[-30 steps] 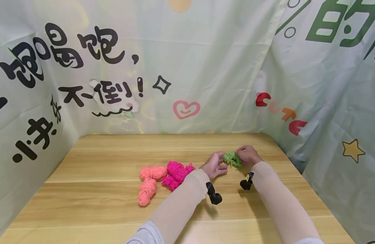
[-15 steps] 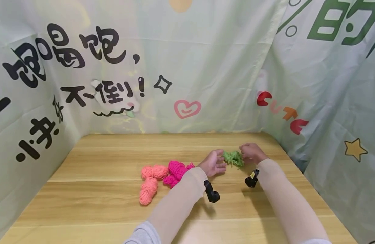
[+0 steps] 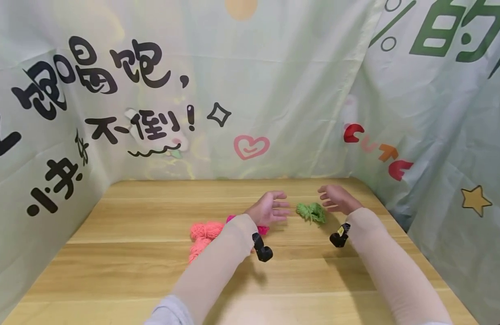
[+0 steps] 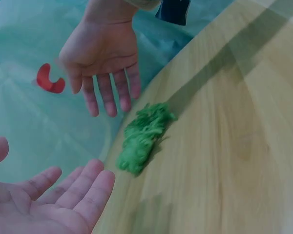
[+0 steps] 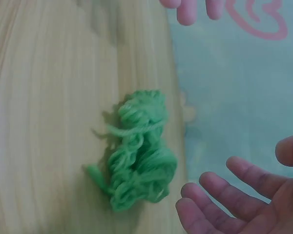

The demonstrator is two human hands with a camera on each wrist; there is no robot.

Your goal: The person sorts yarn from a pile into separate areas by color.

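Observation:
A small green yarn skein [image 3: 311, 212] lies on the wooden table between the two hands, touched by neither. My left hand [image 3: 269, 208] is to its left, palm turned inward and fingers extended. On the other side, my right hand [image 3: 337, 199] faces it with loosely straight fingers, just off its right end. The right wrist view shows the green skein [image 5: 141, 151] tied round its middle, with a loose strand end sticking out. Both palms appear bare in the left wrist view, the right hand [image 4: 105, 63] beyond the skein [image 4: 145, 139].
Coral yarn skeins [image 3: 205, 230] lie left of centre, partly behind the left forearm. Magenta yarn [image 3: 264, 230] peeks out around the left wrist, mostly covered. A printed cloth [image 3: 250, 90] walls the back and sides of the table [image 3: 152, 280].
My hands have parted from the green skein: the left moved left and now covers most of the magenta yarn, the right drew right and its fingers straightened. The skein stays put.

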